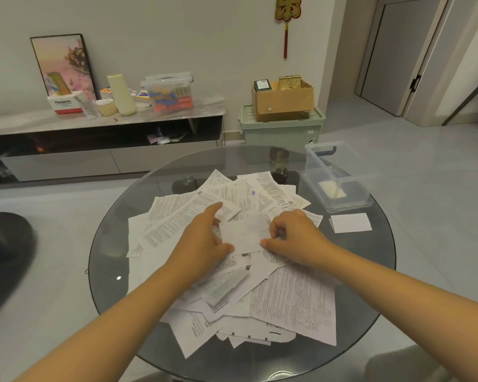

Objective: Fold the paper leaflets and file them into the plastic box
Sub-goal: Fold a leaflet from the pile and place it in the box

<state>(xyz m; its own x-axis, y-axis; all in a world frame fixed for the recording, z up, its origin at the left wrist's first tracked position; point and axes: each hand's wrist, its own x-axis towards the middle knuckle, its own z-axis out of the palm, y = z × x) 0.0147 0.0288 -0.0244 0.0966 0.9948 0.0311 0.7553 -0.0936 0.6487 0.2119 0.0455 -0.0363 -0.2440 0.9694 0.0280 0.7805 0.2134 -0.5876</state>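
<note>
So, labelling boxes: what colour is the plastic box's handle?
Blue, on the clear plastic box; head view.

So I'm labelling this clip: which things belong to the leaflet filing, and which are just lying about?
Job:
- left hand and right hand gripping a small white leaflet
- loose leaflet pile
- folded leaflet
- clear plastic box

Lying about:
- cardboard box
- green storage bin
- framed picture

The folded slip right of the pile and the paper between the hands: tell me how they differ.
The folded slip lies alone on bare glass beside the plastic box; the held paper sits on the leaflet pile. Nothing touches the slip; the left hand and right hand work the paper. The slip is a neat rectangle; the paper looks creased and blurred. Both show blank white sides.
</note>
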